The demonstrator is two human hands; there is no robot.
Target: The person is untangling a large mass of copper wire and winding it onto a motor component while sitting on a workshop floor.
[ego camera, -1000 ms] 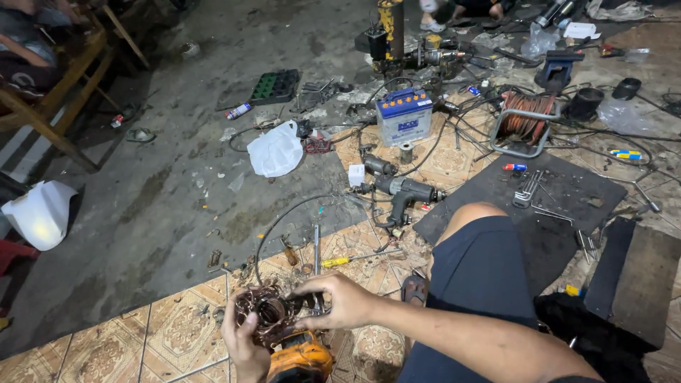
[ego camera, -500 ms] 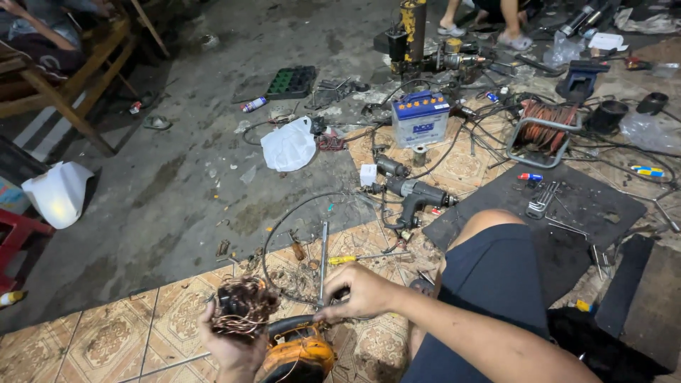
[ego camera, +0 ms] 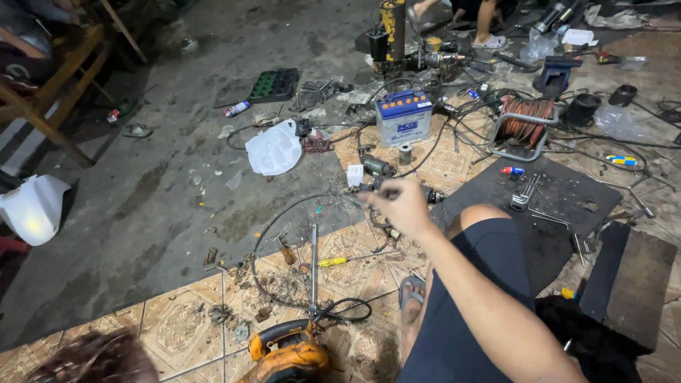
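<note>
**Right hand out over floor clutter, copper bundle at bottom left**

Hand on the right (ego camera: 399,202) is stretched fwd over the tiled floor, blurred, fingers drawn together at the tips; can't tell if anything is pinched between them. Left hand not seen. Tangled brown copper-wire bundle (ego camera: 96,358) sits at bottom-left edge, well apart from right hand. Orange-and-black power tool body (ego camera: 287,352) lies near it, btwn bundle and the person's knee. Just beyond the fingertips: grey power drill (ego camera: 376,167) and small white box (ego camera: 355,175). Below the hand: long thin metal rod (ego camera: 313,266), yellow-handled screwdriver (ego camera: 340,260), black cable loop (ego camera: 347,309). Further off: blue-and-white battery (ego camera: 403,117), white plastic bag (ego camera: 273,147), orange cable reel on metal frame (ego camera: 525,126), black rubber mat (ego camera: 560,206) w/ small metal tools.
</note>
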